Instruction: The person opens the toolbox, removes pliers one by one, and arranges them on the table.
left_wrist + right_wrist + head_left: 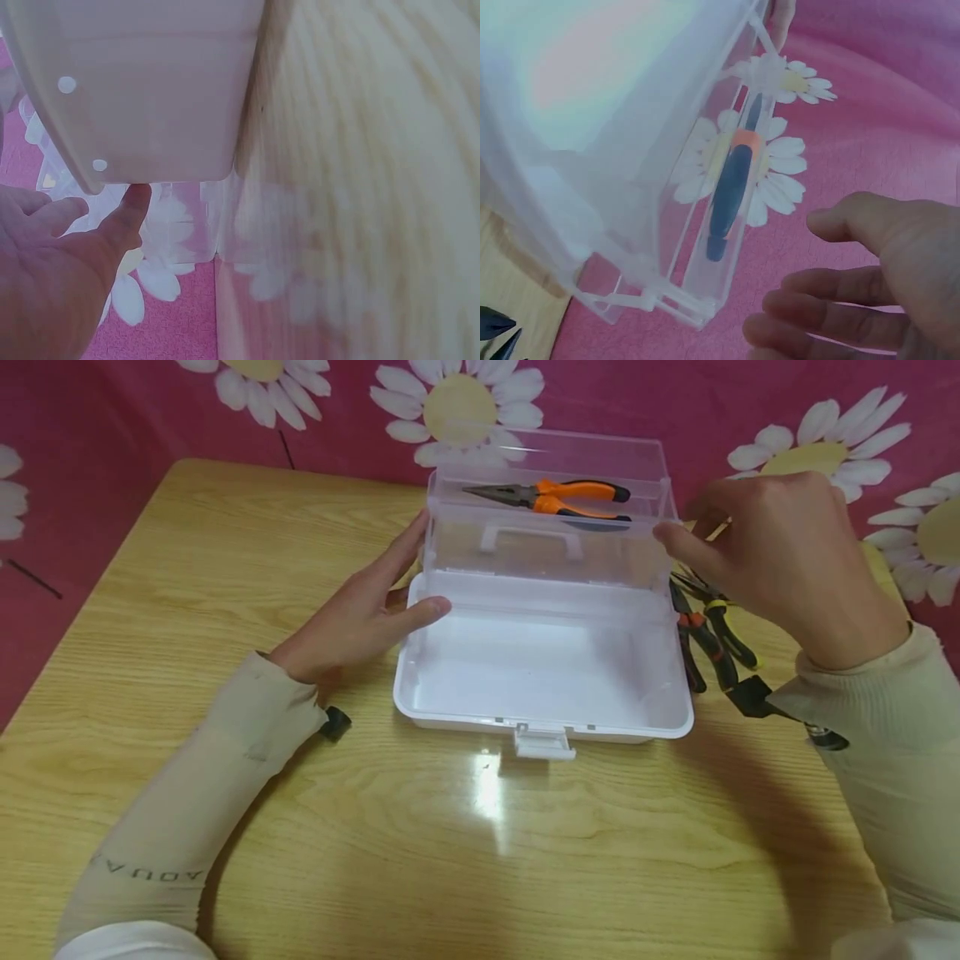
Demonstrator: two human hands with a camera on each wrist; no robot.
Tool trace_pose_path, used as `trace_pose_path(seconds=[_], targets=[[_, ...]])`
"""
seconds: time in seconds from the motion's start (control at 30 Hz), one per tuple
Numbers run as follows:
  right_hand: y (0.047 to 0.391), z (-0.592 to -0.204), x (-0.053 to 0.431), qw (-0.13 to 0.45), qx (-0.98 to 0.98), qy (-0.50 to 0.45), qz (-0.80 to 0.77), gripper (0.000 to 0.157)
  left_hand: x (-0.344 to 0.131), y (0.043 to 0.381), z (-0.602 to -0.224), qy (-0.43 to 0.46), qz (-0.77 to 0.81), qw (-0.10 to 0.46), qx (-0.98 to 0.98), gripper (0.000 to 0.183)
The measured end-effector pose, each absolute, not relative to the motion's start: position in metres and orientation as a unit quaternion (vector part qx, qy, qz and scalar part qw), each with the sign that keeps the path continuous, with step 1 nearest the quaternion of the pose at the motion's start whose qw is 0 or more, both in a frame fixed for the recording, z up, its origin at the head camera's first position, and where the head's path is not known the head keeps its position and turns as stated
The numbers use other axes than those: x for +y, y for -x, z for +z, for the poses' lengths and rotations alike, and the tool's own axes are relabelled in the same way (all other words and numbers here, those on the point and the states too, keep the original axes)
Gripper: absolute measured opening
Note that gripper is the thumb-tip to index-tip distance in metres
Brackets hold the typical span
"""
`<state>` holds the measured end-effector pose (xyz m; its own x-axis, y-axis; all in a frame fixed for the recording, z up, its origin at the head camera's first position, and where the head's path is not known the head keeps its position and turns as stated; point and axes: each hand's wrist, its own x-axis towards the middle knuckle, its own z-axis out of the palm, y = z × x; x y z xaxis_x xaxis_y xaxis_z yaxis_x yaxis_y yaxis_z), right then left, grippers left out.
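Observation:
A white plastic toolbox (540, 668) lies open on the table, its inside bare. Raised behind it, the clear tray (450, 485) holds needle-nose pliers (573, 500) with orange and black handles. My left hand (367, 610) is at the box's left side, thumb over the rim and fingers extended along the tray's end. In the left wrist view, a fingertip touches the back edge of the toolbox (150, 97). Beside the tray's right end is my right hand (787, 560), its fingers loosely bent. The right wrist view shows a gap between this hand (847, 285) and the tray (697, 292).
To the right of the box, pliers with red and black handles (705, 647) lie against pliers with yellow and black handles (731, 635). The box's latch (543, 742) hangs at the front. Behind the wooden table (337, 843) is a pink daisy-patterned backdrop (600, 393).

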<state>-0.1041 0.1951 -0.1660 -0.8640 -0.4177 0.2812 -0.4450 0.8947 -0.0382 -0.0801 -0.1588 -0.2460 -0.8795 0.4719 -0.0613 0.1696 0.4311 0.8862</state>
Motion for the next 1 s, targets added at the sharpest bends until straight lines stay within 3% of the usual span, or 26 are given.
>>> trace_pose_path(seconds=[0.63,1.0], targets=[[0.128,-0.151,0.167,0.115,-0.96,-0.253,0.041,0.04,-0.159,0.079,-0.243,-0.195,0.495,0.148,0.834,0.089],[0.146,-0.149,0.156,0.071,-0.971,-0.223,0.044,0.041,-0.16,0.08,-0.244,-0.193,0.498,0.149,0.832,0.088]])
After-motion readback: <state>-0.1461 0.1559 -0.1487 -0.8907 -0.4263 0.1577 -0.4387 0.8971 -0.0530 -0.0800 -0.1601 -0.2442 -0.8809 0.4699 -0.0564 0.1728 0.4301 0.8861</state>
